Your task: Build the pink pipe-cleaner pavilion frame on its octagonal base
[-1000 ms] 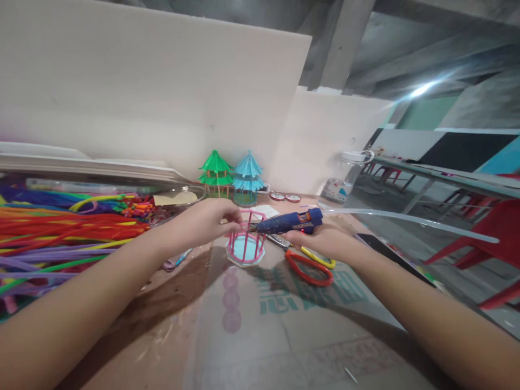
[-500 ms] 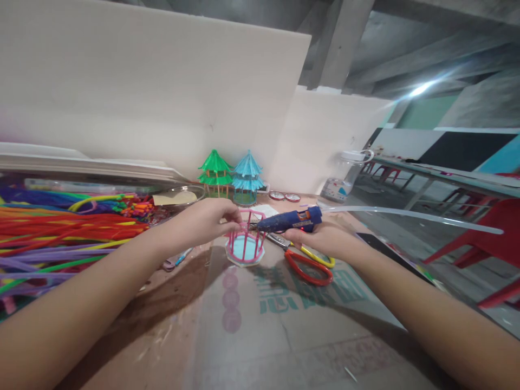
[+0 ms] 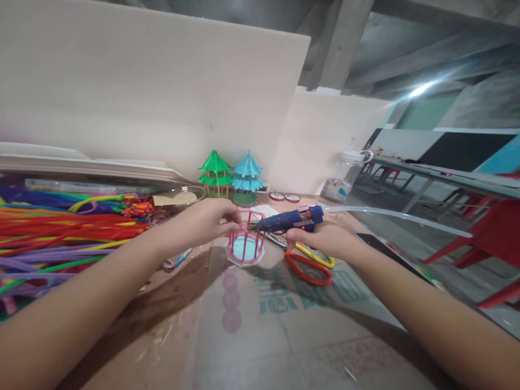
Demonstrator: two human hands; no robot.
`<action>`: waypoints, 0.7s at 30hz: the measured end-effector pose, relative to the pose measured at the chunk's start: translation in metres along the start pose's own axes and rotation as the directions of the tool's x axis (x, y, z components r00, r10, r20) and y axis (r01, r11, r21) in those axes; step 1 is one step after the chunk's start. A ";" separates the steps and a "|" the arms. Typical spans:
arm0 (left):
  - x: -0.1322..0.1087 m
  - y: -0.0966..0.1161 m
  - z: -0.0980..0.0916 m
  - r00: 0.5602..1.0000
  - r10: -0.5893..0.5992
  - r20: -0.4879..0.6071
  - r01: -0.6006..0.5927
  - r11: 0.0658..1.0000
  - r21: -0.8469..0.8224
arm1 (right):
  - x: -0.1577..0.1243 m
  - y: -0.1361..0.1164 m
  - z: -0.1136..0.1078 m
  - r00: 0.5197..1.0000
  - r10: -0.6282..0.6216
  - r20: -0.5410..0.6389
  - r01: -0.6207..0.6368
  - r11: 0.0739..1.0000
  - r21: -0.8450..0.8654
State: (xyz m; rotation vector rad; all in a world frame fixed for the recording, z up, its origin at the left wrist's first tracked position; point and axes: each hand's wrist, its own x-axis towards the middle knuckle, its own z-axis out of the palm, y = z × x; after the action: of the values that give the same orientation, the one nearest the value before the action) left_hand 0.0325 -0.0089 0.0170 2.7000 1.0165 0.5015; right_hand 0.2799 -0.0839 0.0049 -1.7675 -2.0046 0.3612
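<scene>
My left hand [image 3: 209,219] pinches the top of a small pink frame of straw posts [image 3: 245,241] that stands on a light blue base on the table. My right hand [image 3: 323,238] is closed round a blue hot glue gun [image 3: 290,220], whose nozzle points left at the top of the frame. A long clear glue stick [image 3: 398,218] trails from the back of the gun to the right. Scissors with red and yellow handles [image 3: 307,264] lie under my right hand.
A heap of coloured straws [image 3: 60,227] covers the left of the table. A green [image 3: 215,173] and a blue [image 3: 247,176] pagoda model stand at the back by the white wall. A clear jar [image 3: 345,179] stands back right; red chairs [image 3: 495,238] are beyond the table edge.
The glue gun has tilted slightly, so the trailing glue stick's far end has swung down and inward. Both hands stay at the pink frame.
</scene>
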 end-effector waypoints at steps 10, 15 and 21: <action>-0.001 -0.002 0.001 1.000 0.007 -0.010 -0.007 1.000 -0.004 | 0.000 0.004 0.006 0.999 0.006 -0.048 -0.006 1.000 0.003; -0.001 0.000 0.000 1.000 0.008 -0.008 -0.009 1.000 -0.005 | 0.001 0.003 0.008 0.998 0.006 -0.066 -0.006 1.000 0.005; -0.001 0.000 0.000 1.000 0.008 0.001 -0.008 1.000 0.010 | 0.001 -0.001 0.007 0.997 0.019 -0.074 -0.020 1.000 -0.001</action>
State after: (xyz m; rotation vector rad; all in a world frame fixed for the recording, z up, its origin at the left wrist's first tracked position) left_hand 0.0317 -0.0091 0.0167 2.7139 1.0109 0.4985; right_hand 0.2756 -0.0823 -0.0006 -1.7766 -1.9387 0.2960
